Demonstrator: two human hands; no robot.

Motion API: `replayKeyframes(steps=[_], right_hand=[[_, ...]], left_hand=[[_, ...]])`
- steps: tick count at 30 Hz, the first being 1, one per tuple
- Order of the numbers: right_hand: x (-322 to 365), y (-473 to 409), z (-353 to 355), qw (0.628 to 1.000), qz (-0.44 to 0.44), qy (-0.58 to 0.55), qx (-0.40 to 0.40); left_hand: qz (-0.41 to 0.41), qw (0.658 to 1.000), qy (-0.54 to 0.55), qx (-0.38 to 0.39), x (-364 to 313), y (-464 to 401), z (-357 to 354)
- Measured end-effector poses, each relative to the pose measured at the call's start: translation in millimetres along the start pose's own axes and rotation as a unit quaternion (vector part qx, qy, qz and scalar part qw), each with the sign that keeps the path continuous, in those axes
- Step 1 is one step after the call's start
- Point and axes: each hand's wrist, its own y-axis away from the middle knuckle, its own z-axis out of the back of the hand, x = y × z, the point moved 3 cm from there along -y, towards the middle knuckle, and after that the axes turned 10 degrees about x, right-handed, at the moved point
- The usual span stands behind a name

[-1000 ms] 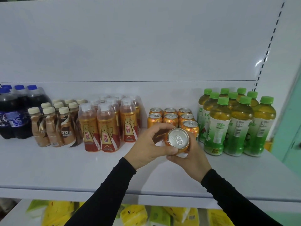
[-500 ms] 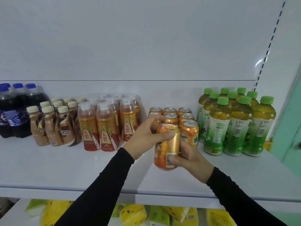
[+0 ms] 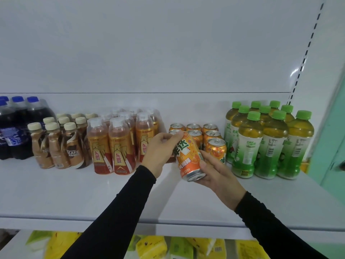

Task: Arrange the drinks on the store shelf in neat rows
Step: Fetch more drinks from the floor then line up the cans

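You're tilting orange can (image 3: 188, 156) base-first toward you now, both hands (image 3: 164, 150) (image 3: 216, 172) gripping it; label facing fwd, still unplaced.

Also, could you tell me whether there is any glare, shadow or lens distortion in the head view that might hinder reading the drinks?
Head view: wide-angle bending curves the slotted shelf upright; a small glare patch sits beside it on the white back panel; both hands cast soft shadows on the white shelf; the tilted orange soda can label is sharp, while the dark cola bottles at the left edge look soft.
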Motion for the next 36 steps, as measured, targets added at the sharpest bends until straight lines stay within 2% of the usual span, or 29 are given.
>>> replayKeyframes(steps=[4, 9, 15, 19, 21, 22, 25, 28, 32, 36], right_hand=[[-1, 2, 0, 1.0, 0.001, -0.004, -0.005], [-4, 3, 4, 0.998, 0.022, 0.054, 0.001], [-7, 16, 12, 0.984, 0.046, 0.171, -0.011], [6, 52, 23, 0.949, 0.055, 0.303, -0.066], [18, 83, 33, 0.909, 0.061, 0.392, -0.132], [22, 100, 39, 0.877, 0.06, 0.447, -0.168], [31, 162, 63, 0.75, 0.047, 0.602, -0.271], [38, 234, 83, 0.664, 0.003, 0.664, -0.343], [43, 337, 106, 0.586, -0.088, 0.699, -0.4], [44, 434, 126, 0.539, -0.135, 0.702, -0.445]], left_hand=[[-0.001, 1.0, -0.008, 0.008, 0, 1, -1], [0.006, 0.999, -0.013, 0.047, 2, 3, -4], [-0.015, 0.994, 0.016, 0.103, 7, 12, -17], [-0.04, 0.988, 0.052, 0.142, 11, 17, -44], [-0.063, 0.981, 0.069, 0.169, 12, 20, -65], [-0.076, 0.976, 0.075, 0.189, 12, 22, -78], [-0.101, 0.96, 0.082, 0.248, 9, 33, -120], [-0.12, 0.944, 0.084, 0.295, 10, 55, -171], [-0.128, 0.925, 0.078, 0.35, 19, 98, -246], [-0.129, 0.915, 0.05, 0.378, 34, 143, -323]])
